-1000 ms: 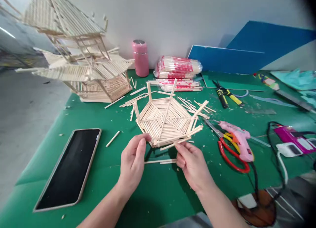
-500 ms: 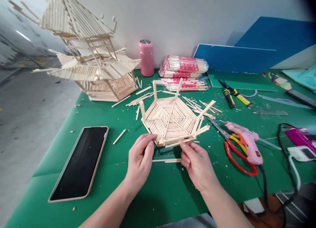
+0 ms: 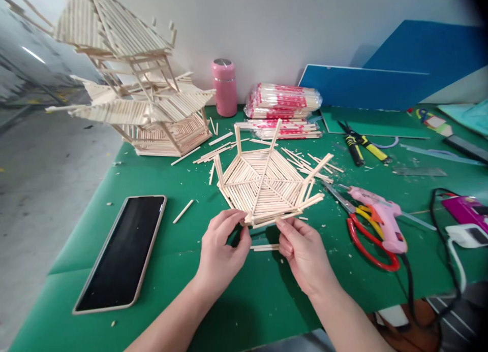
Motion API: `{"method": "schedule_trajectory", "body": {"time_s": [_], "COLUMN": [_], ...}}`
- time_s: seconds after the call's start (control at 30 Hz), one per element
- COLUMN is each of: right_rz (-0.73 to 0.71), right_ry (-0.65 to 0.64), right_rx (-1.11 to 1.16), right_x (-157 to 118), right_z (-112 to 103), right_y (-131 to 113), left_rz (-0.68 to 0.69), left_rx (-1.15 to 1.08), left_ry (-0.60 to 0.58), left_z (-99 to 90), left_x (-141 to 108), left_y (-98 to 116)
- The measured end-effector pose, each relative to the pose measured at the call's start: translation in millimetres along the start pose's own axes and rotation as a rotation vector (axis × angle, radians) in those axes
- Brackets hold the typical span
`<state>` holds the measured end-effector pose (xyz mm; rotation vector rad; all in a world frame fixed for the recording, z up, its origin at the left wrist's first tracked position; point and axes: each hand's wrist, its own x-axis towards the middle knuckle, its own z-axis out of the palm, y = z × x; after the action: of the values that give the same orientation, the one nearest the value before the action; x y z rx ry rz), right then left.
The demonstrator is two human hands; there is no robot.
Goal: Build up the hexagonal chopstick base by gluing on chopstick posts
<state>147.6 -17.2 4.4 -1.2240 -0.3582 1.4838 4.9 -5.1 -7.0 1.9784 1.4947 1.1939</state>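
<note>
A hexagonal base of wooden sticks (image 3: pixel 263 182), with short stick posts slanting up at its corners, sits in the middle. My left hand (image 3: pixel 224 243) is at its near corner, index finger and thumb curled around that corner; the fingertips are partly hidden. Between the thumb and fingers of my right hand (image 3: pixel 305 250) is a thin wooden stick (image 3: pixel 267 223), lying along the base's front edge. Two loose sticks (image 3: pixel 263 249) lie on the table below it, their right ends behind my right hand.
A stick pagoda (image 3: pixel 152 108) stands back left, near a pink flask (image 3: pixel 224 88) and packaged sticks (image 3: pixel 284 102). A phone (image 3: pixel 122 253) lies left. Scissors (image 3: pixel 353 230), a pink glue gun (image 3: pixel 381 215) with its cord, and yellow-black pliers (image 3: pixel 362 144) lie right on the green table (image 3: pixel 183 270).
My left hand has shifted slightly right to the base's near corner, its thumb moving away from the index finger. My right hand keeps its pinch on the stick. The view has moved slightly.
</note>
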Motion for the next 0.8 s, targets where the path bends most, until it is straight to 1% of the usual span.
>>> {"method": "schedule_trajectory", "body": {"time_s": [0.37, 0.8], "right_rz": [0.004, -0.004], "right_ry": [0.008, 0.012], "right_rx": [-0.005, -0.007], "right_x": [-0.3, -0.6], "right_z": [0.4, 2.1], "right_y": [-0.2, 0.2], "left_rz": [0.029, 0.01], "left_rx": [0.038, 0.065], "left_ry": [0.004, -0.043], "left_z": [0.3, -1.8], "left_x": [-0.9, -0.7], "left_y": [0.8, 4.2]}}
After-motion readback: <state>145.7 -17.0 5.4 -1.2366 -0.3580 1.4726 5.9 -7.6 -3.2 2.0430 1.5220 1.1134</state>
